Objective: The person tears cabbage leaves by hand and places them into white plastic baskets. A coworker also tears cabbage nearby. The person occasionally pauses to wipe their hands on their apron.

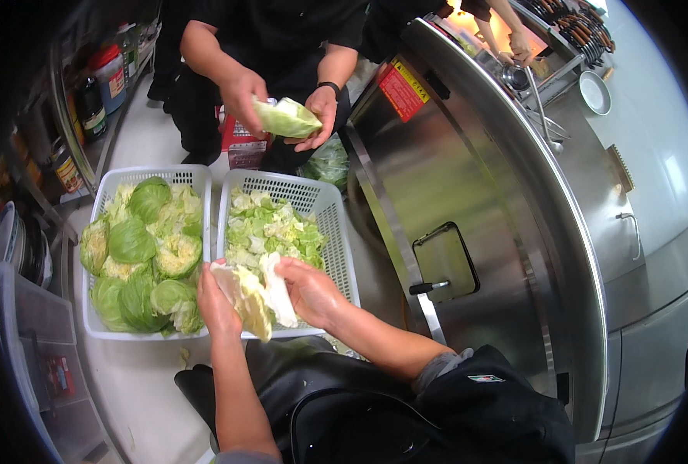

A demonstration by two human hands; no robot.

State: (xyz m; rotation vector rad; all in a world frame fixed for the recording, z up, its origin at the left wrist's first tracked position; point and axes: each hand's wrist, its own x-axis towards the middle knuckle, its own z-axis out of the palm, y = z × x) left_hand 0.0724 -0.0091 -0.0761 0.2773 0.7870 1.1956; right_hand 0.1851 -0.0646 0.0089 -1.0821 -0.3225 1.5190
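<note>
My left hand (219, 304) holds a pale lettuce piece (248, 298) with ruffled yellow-green leaves. My right hand (312, 293) grips a white lettuce piece (278, 290) close beside it. Both are above the near edge of a white perforated plastic basket (348, 261) that holds torn lettuce leaves (280, 223). A second white basket (147, 335) stands to its left, filled with lettuce heads (132, 240), some whole-looking and some cut. Across the baskets, a co-worker's two hands (315, 119) hold a lettuce chunk (289, 118).
A stainless steel cabinet (466, 203) with a recessed handle stands at the right. Shelving with jars (108, 78) and bottles is at the left, above a clear plastic bin (37, 325). Another person's hands (518, 49) work by a pot, top right. A red box (245, 145) sits behind the baskets.
</note>
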